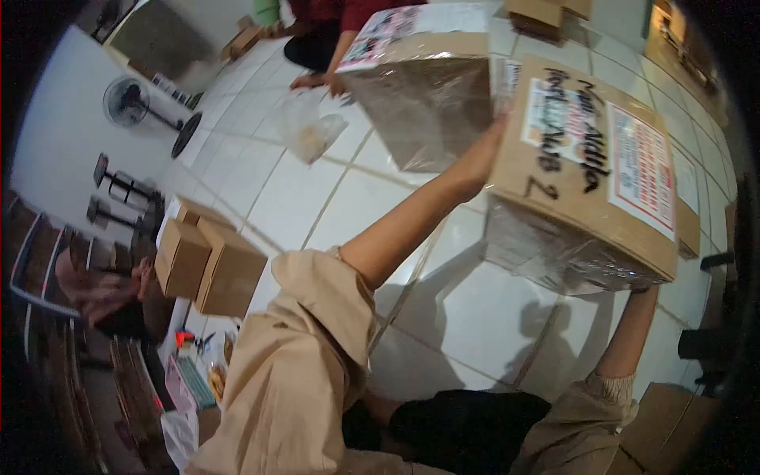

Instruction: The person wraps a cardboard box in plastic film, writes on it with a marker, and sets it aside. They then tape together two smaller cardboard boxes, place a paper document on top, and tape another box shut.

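A large cardboard box (562, 166), wrapped in clear film, is held up off the tiled floor, tilted. Black handwriting and printed labels cover its top face. My left hand (500, 131) is at the box's far left side, its fingers hidden behind the box. Under the near right corner is my right hand (645, 294), mostly covered by the box. Just beyond my left forearm stands another wrapped box (427, 87) with printed paper on top.
A co-worker's hand (313, 81) rests on the floor near a clear plastic bag (310, 131). Small boxes (210, 257) stand at the left, beside a person. Behind are a fan (127, 101) and an open carton (546, 16). Another box (665, 419) lies lower right.
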A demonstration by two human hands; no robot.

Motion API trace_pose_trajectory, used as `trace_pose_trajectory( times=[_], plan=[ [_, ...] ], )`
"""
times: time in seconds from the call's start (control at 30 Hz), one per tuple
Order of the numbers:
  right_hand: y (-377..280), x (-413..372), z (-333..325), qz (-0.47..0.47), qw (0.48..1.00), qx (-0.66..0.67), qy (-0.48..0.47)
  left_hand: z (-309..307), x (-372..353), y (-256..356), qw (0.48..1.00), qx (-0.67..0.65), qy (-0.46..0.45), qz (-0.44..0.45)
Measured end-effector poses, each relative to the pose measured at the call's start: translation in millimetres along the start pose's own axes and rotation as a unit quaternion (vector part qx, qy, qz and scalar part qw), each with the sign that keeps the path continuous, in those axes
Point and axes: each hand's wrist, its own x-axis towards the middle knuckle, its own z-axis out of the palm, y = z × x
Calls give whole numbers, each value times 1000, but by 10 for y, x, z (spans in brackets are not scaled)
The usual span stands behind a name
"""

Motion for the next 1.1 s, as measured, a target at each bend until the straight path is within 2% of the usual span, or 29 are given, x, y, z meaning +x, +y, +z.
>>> trace_pose_trajectory(
  times=[0.03,0.07,0.1,0.13,0.17,0.2,0.23,0.27,0.3,0.33,0.4,0.47,0.53,0.63,0.7,0.8,0.9,0.93,0.97,1.03,1.1],
  plan=[
    [5,-73,-20,-9,1000,-18,4,-70,-58,-127,998,42,47,28],
    [-26,-166,-24,-20,999,-42,5,-302,-205,-201,997,37,67,19],
    [-39,-300,-49,-36,997,-68,7,-607,-387,-228,969,246,24,-28],
    [-68,-509,-51,-53,994,-100,6,-844,-630,-175,894,442,-29,-75],
    [-89,-725,-37,-69,988,-136,0,-1059,-948,28,856,473,-33,-205],
    [-91,-1012,11,-72,981,-181,-10,-1307,-1290,29,769,591,-39,-240],
    [-87,-1299,79,-68,971,-228,-25,-1601,-1684,-44,688,667,-94,-271],
    [-101,-1573,122,-37,958,-281,-38,-1976,-2169,-343,640,707,-117,-279],
    [-114,-1848,164,-8,941,-334,-55,-1992,-2486,-307,584,666,-167,-433],
    [-97,-2088,178,15,930,-364,-55,-1872,-2833,-264,557,673,-149,-463],
    [6,-2468,170,59,907,-415,-52,-1805,-3316,-362,556,636,-127,-520],
    [53,-2855,343,94,902,-411,-90,-1863,-3576,-588,623,600,-59,-499],
    [37,-3188,600,84,879,-453,-125,-2186,-3674,-1063,677,592,-49,-434],
    [-54,-3525,839,2,835,-529,-149,-2179,-3786,-680,705,573,35,-417],
    [-92,-3704,915,-48,822,-540,-174,-2389,-3956,-538,730,569,39,-378],
    [-133,-4184,1158,-82,808,-542,-213,-2469,-4801,119,778,559,96,-270],
    [-226,-4483,1383,-89,748,-613,-239,-2565,-5866,485,792,491,243,-270],
    [-231,-4576,1483,-104,719,-642,-246,-2544,-6192,631,773,481,292,-293],
    [-226,-4622,1596,-103,713,-647,-251,-2515,-6455,719,751,471,339,-315],
    [-195,-4687,1923,-151,669,-645,-336,-2429,-6804,739,735,457,378,-329],
    [-148,-4830,2467,-215,534,-710,-406,-2402,-7009,581,716,452,425,-321]
  ],
)
